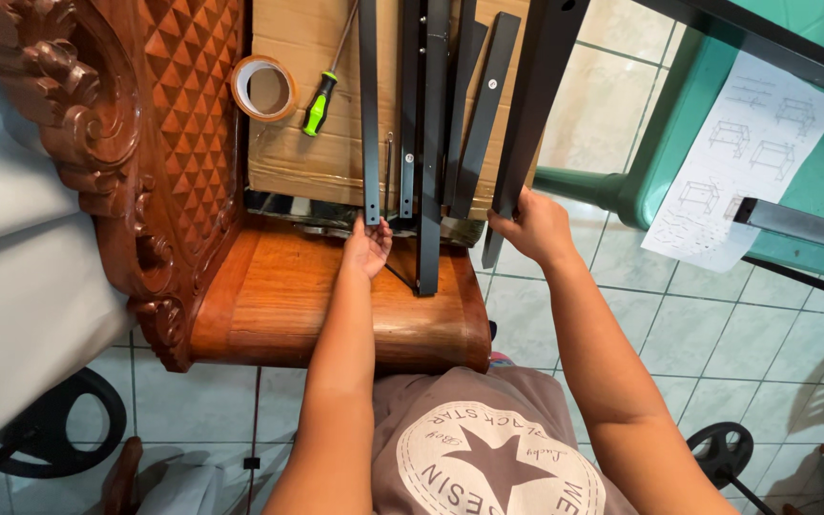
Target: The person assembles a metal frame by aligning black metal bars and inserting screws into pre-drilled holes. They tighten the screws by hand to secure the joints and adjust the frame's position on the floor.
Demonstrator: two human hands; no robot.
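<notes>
Gripping: a black post (534, 105) is grasped near its lower end by the right hand (532, 227).
Left hand (368, 245): fingertips are laid, unclenched, on a thin black bar's (369, 114) end.
Bars: laid across a cardboard box (302, 157) above a wooden seat (336, 305).
Nearby: tape roll (264, 88), green screwdriver (319, 103).
</notes>
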